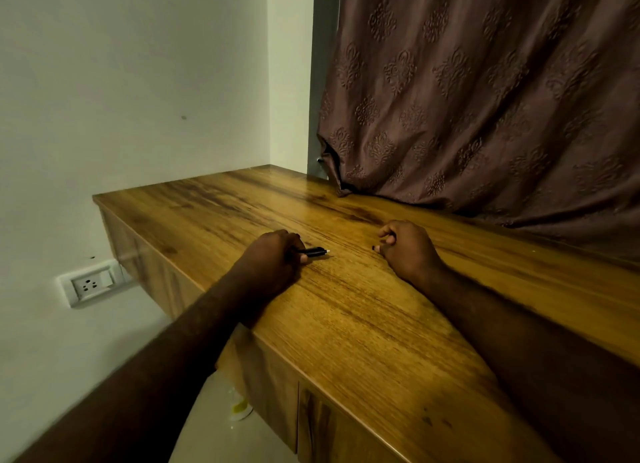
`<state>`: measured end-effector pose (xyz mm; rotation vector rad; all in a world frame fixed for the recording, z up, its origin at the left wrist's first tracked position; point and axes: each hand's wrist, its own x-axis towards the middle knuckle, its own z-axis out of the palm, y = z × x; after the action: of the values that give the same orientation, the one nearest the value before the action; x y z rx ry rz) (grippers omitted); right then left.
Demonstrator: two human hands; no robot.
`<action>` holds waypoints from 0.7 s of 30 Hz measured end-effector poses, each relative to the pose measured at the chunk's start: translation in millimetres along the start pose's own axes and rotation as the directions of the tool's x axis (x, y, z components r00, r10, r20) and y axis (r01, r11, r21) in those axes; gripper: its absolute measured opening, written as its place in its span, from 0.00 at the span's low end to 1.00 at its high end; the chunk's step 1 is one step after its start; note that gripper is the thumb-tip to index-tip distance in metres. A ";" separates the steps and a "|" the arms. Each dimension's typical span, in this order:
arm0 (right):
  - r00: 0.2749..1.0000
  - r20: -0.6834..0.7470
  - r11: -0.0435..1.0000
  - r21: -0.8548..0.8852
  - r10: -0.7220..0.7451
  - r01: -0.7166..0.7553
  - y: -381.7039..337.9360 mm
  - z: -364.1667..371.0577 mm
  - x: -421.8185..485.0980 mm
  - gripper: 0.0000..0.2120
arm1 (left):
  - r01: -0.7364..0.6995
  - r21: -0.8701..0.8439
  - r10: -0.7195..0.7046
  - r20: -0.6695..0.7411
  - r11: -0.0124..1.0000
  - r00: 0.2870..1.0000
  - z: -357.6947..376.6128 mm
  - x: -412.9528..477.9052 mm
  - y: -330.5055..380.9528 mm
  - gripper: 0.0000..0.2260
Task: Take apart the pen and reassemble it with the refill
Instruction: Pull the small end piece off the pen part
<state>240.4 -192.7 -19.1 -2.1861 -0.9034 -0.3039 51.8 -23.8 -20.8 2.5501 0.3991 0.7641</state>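
Note:
A dark pen (pixel 314 252) with a white tip lies low over the wooden desk (pixel 346 317), pointing right. My left hand (pixel 273 254) grips its rear end with curled fingers, and most of the barrel is hidden inside the hand. About a hand's width to the right, my right hand (pixel 401 247) rests on the desk with its fingers curled. A small dark piece (pixel 374 248) shows at its fingertips; what it is cannot be made out.
A brown patterned curtain (pixel 485 98) hangs over the desk's far right side. White walls close the left and back. A wall socket (pixel 91 285) sits below the desk's left end. A pale round object (pixel 239 410) lies on the floor under the desk edge.

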 end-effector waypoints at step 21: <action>0.990 -0.138 0.987 0.158 -0.006 0.028 -5.5 -6.4 -5.0 0.03 | 0.011 -0.019 -0.011 -0.004 1.000 1.000 1.7 0.4 -1.2 0.05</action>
<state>233.4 -197.2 -13.9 -1.9857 -0.8406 -0.3730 52.9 -23.2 -22.5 2.5270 0.4053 0.7650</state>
